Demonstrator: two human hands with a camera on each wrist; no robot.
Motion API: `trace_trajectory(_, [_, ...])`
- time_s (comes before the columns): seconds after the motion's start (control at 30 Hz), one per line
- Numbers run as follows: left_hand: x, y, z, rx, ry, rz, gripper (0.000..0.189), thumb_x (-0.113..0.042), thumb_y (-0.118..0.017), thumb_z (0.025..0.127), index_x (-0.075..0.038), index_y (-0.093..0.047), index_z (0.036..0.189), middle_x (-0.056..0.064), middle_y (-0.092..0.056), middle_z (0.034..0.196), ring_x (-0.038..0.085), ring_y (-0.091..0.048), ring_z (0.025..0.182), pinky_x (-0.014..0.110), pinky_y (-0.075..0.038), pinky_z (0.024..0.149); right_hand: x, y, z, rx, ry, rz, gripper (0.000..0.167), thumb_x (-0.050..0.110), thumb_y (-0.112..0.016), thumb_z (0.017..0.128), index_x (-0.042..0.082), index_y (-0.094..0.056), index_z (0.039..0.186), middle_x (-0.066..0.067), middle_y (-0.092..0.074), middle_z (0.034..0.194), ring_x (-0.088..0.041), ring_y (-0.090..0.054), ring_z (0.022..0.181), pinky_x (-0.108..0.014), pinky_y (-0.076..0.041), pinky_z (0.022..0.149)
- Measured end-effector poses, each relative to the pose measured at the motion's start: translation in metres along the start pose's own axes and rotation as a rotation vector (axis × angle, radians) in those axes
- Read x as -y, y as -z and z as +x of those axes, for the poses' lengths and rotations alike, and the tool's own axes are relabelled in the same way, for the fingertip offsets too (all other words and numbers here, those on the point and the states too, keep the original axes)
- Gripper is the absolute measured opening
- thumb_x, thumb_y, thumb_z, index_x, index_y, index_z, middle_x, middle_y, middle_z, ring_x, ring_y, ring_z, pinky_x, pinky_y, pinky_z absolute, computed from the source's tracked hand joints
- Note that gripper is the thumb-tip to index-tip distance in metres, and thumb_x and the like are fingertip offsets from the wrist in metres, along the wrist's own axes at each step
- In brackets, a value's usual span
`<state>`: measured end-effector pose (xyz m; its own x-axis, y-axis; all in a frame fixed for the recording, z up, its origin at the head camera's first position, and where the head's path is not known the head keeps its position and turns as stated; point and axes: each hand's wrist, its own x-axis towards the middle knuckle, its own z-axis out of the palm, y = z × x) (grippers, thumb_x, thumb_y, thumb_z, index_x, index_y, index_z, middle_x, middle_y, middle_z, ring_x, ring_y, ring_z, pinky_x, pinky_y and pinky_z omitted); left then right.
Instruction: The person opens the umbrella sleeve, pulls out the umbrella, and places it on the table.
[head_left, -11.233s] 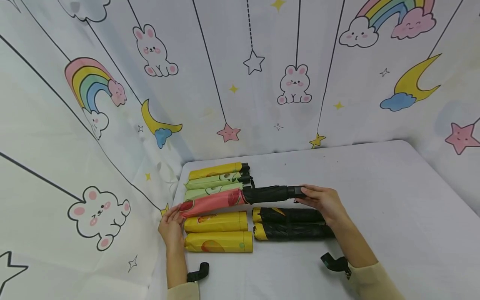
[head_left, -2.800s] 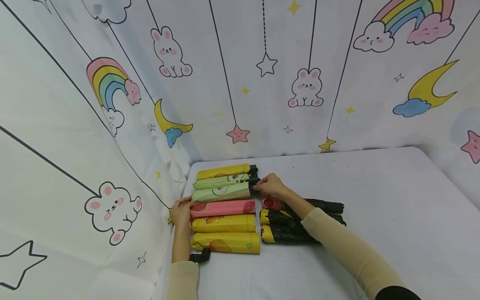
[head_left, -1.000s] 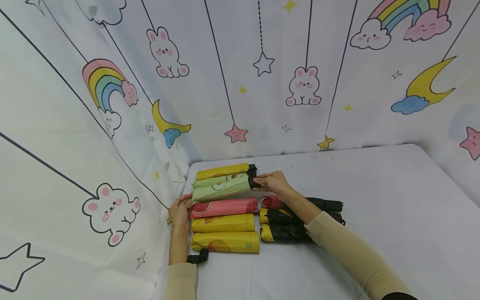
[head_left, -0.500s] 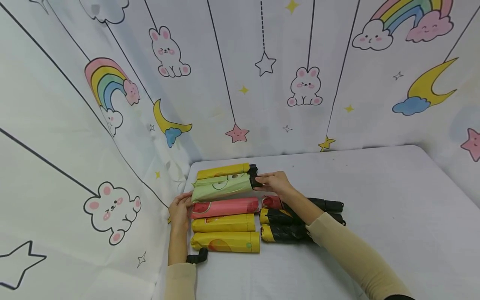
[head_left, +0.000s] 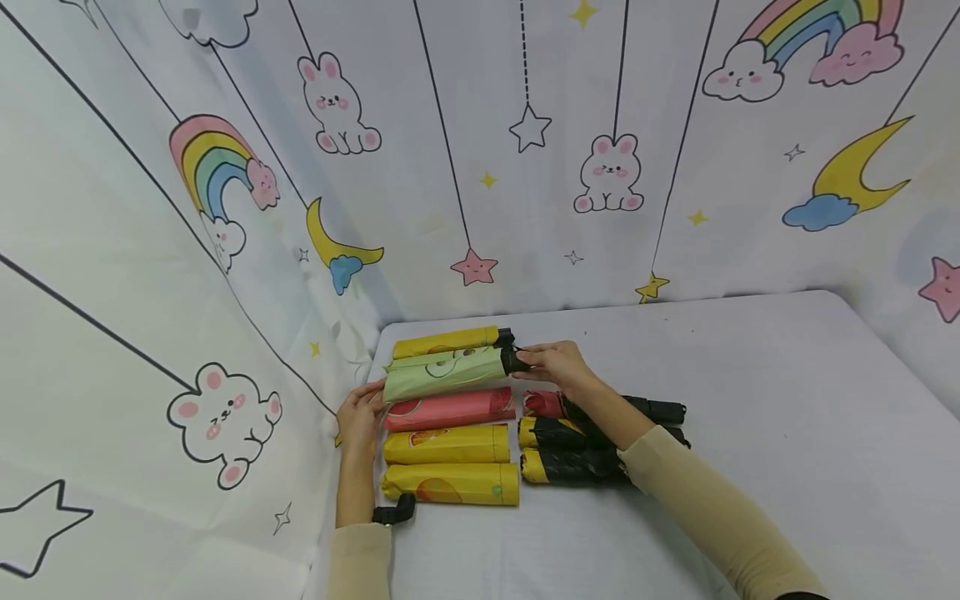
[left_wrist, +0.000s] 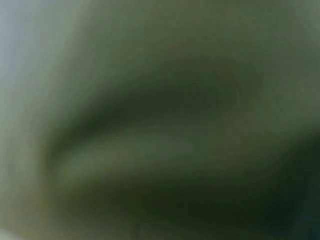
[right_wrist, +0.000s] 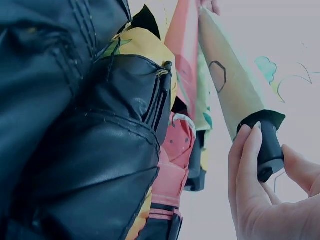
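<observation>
My right hand (head_left: 558, 367) grips the black handle (right_wrist: 270, 145) of a folded umbrella in a light green avocado-print sleeve (head_left: 442, 377). My left hand (head_left: 360, 417) pinches the sleeve's left end. In the right wrist view the umbrella is raised and slants away from my fingers, its handle between thumb and fingers. Below it in the head view lies a pink watermelon-print sleeve (head_left: 450, 410), with two yellow sleeves, one nearer (head_left: 450, 485) and one farther (head_left: 446, 446). The left wrist view is too blurred to read.
Behind lie another green umbrella (head_left: 408, 363), partly covered, and a yellow-sleeved umbrella (head_left: 446, 342). Right of the sleeves are a red-and-black folded umbrella (head_left: 543, 405) and two yellow-and-black ones (head_left: 577, 467), partly under my right forearm. White printed cloth (head_left: 555, 208) stands behind the table.
Since the oldest frame, the black umbrella has come out of the pink sleeve and lies at the right. Lately the green umbrella's handle end has risen slightly and moved right; the pink sleeve has tilted.
</observation>
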<state>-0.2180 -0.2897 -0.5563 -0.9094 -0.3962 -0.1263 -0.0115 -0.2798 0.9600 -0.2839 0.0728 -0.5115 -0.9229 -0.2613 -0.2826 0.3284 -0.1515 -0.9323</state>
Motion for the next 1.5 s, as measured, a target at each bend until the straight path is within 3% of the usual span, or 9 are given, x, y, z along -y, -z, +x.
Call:
trace_trajectory(0.27, [-0.001,-0.002,-0.001,0.000,-0.002,0.011,0.041,0.018,-0.049,0.096,0.011,-0.054,0.137,0.025,-0.060,0.139,0.021,-0.065,0.119,0.022,-0.056,0.088,-0.001,0.004,-0.001,0.002,-0.006,0.000,0.043,0.011,-0.071,0.100,-0.009,-0.062,0.137,-0.028,-0.058,0.143,-0.041,-0.071,0.111,-0.048,-0.053,0.103])
trace_trajectory(0.47, [-0.001,-0.004,0.001,-0.003,-0.006,0.016,0.040,0.018,-0.050,0.096,0.012,-0.055,0.135,0.027,-0.058,0.142,0.026,-0.064,0.123,0.023,-0.056,0.088,-0.001,0.008,-0.002,-0.005,-0.005,0.002,0.044,0.010,-0.071,0.100,-0.009,-0.061,0.138,-0.029,-0.057,0.144,-0.034,-0.075,0.103,-0.050,-0.052,0.104])
trace_trajectory(0.87, [-0.003,-0.005,0.002,-0.004,0.015,0.037,0.040,0.016,-0.052,0.097,0.008,-0.057,0.136,0.018,-0.062,0.140,0.017,-0.065,0.119,0.023,-0.055,0.089,0.003,0.012,-0.006,-0.013,0.001,0.009,0.045,0.010,-0.071,0.100,-0.009,-0.059,0.139,-0.028,-0.054,0.148,-0.033,-0.075,0.104,-0.051,-0.051,0.105])
trace_trajectory(1.07, [-0.004,-0.009,0.002,-0.016,0.002,0.030,0.041,0.017,-0.051,0.096,0.008,-0.058,0.135,0.018,-0.063,0.138,0.019,-0.064,0.123,0.022,-0.055,0.086,0.003,0.016,-0.008,-0.011,0.012,0.012,0.047,0.011,-0.072,0.100,-0.010,-0.058,0.140,-0.028,-0.049,0.153,-0.033,-0.075,0.105,-0.046,-0.054,0.102])
trace_trajectory(1.33, [-0.003,-0.005,0.004,-0.076,-0.023,-0.001,0.039,0.023,-0.049,0.093,0.013,-0.056,0.130,0.015,-0.072,0.124,0.018,-0.068,0.114,0.024,-0.054,0.082,0.004,0.023,-0.010,-0.036,-0.003,-0.027,0.047,0.015,-0.072,0.100,-0.008,-0.060,0.140,-0.025,-0.051,0.153,-0.032,-0.076,0.104,-0.043,-0.056,0.099])
trace_trajectory(1.5, [-0.001,-0.001,0.008,-0.067,-0.026,-0.010,0.041,0.023,-0.049,0.092,0.013,-0.055,0.131,0.007,-0.075,0.114,0.014,-0.070,0.110,0.025,-0.055,0.080,0.006,0.028,-0.013,-0.036,-0.003,-0.014,0.048,0.013,-0.072,0.100,-0.008,-0.059,0.141,-0.024,-0.049,0.154,-0.031,-0.076,0.103,-0.042,-0.056,0.098])
